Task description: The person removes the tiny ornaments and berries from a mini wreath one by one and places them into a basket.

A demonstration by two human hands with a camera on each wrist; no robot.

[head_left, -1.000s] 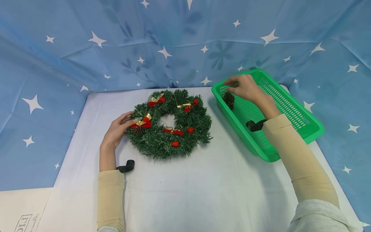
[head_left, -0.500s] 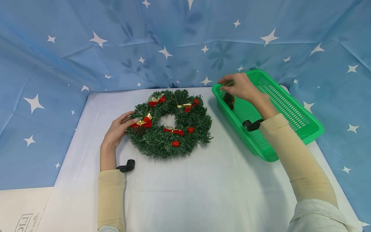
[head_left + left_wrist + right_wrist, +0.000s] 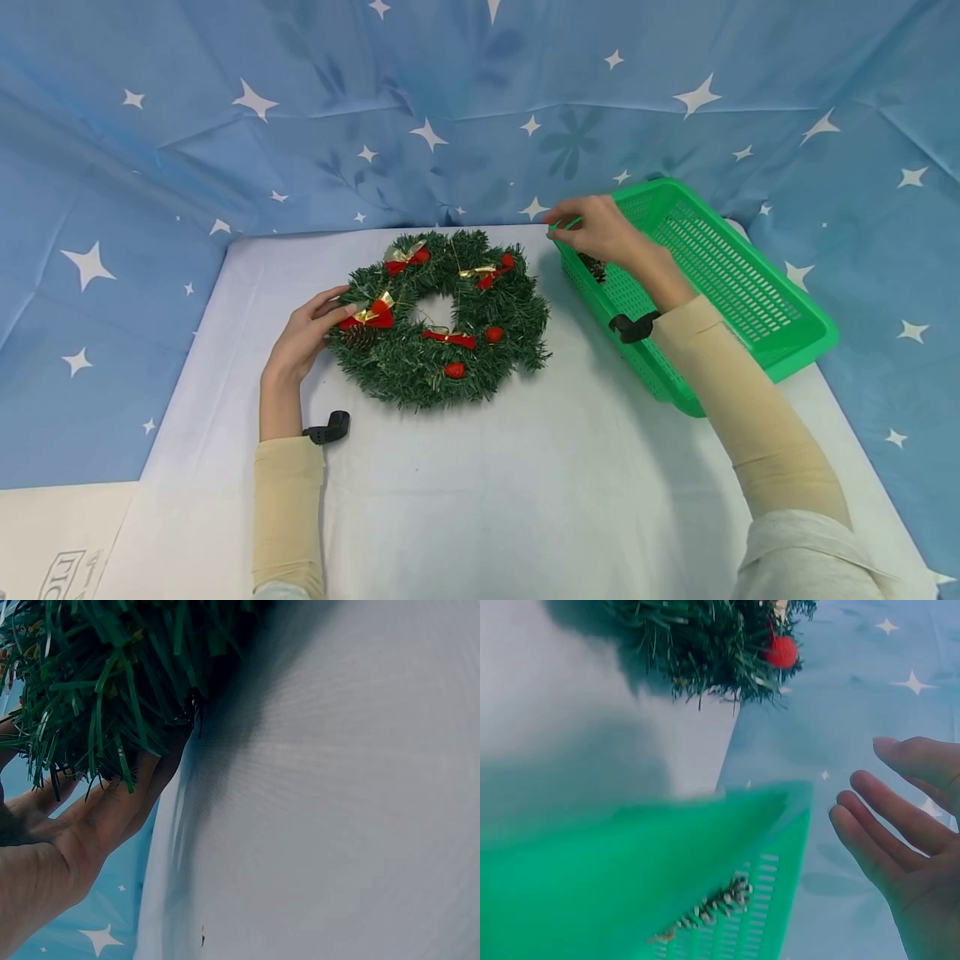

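Note:
A round green wreath (image 3: 420, 375) with red bows, gold ribbon and red strawberry-like ornaments lies on the white cloth. My left hand (image 3: 303, 329) grips its left side, thumb on top beside a red bow (image 3: 375, 319) and a pine cone (image 3: 359, 336). In the left wrist view the fingers (image 3: 112, 810) run in under the green needles. Above the near left corner of the green basket (image 3: 765, 317) is my right hand (image 3: 596, 227). The right wrist view shows its fingers (image 3: 900, 810) apart, with nothing seen between them. Partly hidden below that hand, another pine cone (image 3: 595, 267) lies inside the basket.
The white-covered table (image 3: 480, 500) meets a blue star-patterned curtain (image 3: 450, 100) at the back and sides. A pale printed panel (image 3: 60, 533) shows at lower left. The basket's raised rim stands right of the wreath.
My right hand has moved left over the basket, from above the pine cone to the basket's left corner. The left hand and wreath have stayed put.

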